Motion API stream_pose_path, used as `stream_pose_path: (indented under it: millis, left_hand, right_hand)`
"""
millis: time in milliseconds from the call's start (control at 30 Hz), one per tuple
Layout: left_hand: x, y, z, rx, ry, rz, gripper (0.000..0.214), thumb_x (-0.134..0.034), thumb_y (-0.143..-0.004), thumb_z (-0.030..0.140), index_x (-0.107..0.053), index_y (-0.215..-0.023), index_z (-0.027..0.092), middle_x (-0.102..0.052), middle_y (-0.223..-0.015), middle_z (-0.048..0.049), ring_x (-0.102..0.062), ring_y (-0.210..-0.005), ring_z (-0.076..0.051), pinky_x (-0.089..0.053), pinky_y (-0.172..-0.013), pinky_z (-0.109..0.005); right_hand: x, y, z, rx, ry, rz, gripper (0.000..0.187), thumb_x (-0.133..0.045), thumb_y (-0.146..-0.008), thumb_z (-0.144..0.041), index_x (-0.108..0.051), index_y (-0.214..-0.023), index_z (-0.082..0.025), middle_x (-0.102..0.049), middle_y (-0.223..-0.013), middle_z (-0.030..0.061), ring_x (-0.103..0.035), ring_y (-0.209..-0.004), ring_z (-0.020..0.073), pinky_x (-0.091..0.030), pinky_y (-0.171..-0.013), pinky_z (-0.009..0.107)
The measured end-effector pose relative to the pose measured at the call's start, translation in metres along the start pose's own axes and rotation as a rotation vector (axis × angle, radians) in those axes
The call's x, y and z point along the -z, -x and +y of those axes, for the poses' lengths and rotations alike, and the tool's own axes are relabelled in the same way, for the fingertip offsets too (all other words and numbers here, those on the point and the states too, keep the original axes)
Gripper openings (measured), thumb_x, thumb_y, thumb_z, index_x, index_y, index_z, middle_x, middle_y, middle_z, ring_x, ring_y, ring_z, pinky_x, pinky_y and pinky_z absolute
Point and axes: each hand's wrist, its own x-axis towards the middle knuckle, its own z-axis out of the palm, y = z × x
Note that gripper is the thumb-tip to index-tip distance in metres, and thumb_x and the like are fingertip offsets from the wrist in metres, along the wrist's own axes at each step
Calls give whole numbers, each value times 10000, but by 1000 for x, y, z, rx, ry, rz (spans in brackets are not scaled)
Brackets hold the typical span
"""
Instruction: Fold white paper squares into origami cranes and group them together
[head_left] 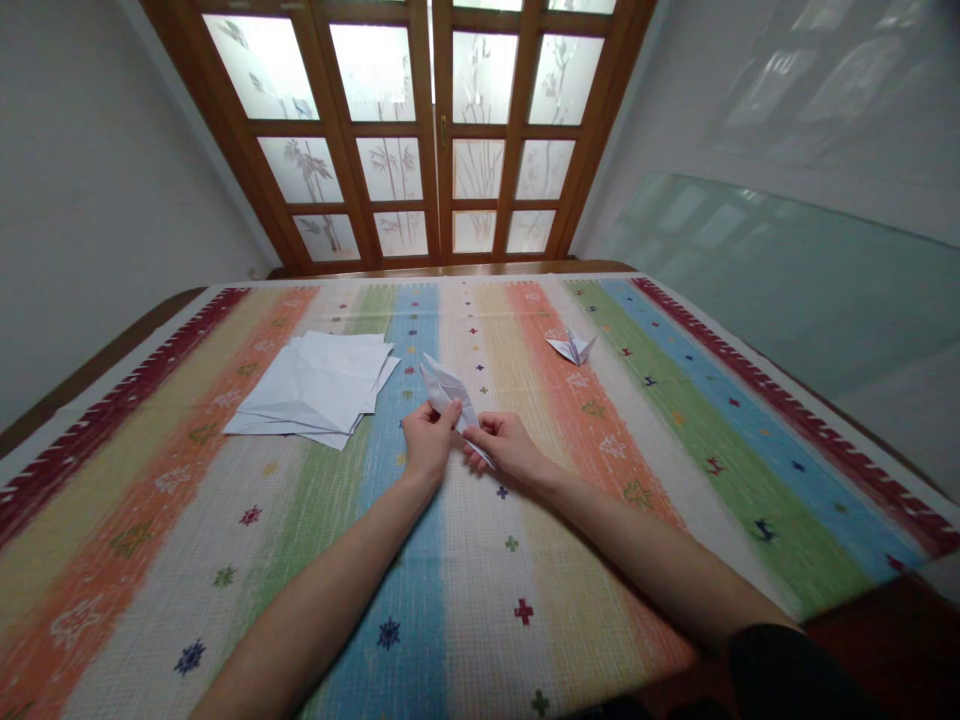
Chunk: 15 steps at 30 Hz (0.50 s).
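On the table (675,480), a paper stack (315,390) lies at ten o'clock of my hands, a folded crane (572,346) at one o'clock.

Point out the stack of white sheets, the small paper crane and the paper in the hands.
stack of white sheets (311,390): head view, middle of the top sheet.
paper crane (571,347): head view, its centre.
partly folded paper (444,384): head view, its upper end.

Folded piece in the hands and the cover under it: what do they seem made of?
The folded piece looks like thin white matte paper: sharp creases, same as the loose sheets nearby. The cover seems woven cloth, matte: coarse thread texture across its stripes, though it could be print.
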Motion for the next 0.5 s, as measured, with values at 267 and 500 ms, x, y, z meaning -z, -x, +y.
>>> stream_pose_path:
  millis: [267, 500]
  left_hand:
    - [1, -11, 1, 102, 161, 27, 342, -814, -536, 410, -634, -619, 131, -614, -553, 28, -484, -467, -75, -387, -481, -209]
    - [4, -18, 1, 140, 263, 10, 293, -812, -567, 354, -624, -646, 143, -624, -599, 35, -546, -530, -80, -445, -555, -210]
  right_hand:
    - [-7, 7, -6, -63, 0, -87, 280, -736, -677, -382, -560, -718, -168, -654, -599, -13, -567, -395, 78, -458, -338, 165]
    - [-8, 8, -7, -90, 22, -107, 280, -702, -721, -389, -527, -666, -178, -615, -514, -31, -544, -359, 70, -437, -318, 150]
